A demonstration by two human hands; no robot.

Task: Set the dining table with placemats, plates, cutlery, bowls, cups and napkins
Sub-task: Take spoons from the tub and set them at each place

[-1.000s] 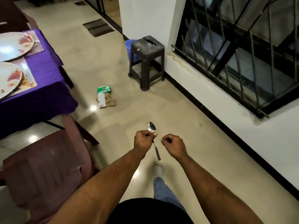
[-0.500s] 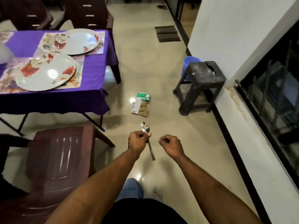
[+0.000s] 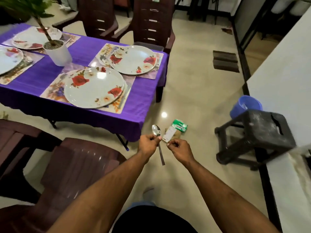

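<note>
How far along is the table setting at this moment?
Done: the purple-clothed table has four placemats, each with a floral plate, such as the nearest plate; cutlery lies beside the two nearer plates. In hand: the left hand grips a spoon, not yet placed; the right hand is curled, seemingly holding nothing. Left: no bowls, cups or napkins show on the table.

A home dining room.
A purple-clothed table (image 3: pixel 94 115) is carrying floral plates (image 3: pixel 94 87) on placemats (image 3: pixel 50 91) beside a potted plant (image 3: pixel 57 51), brown plastic chairs (image 3: pixel 151 22) are standing around it on glossy tile.
</note>
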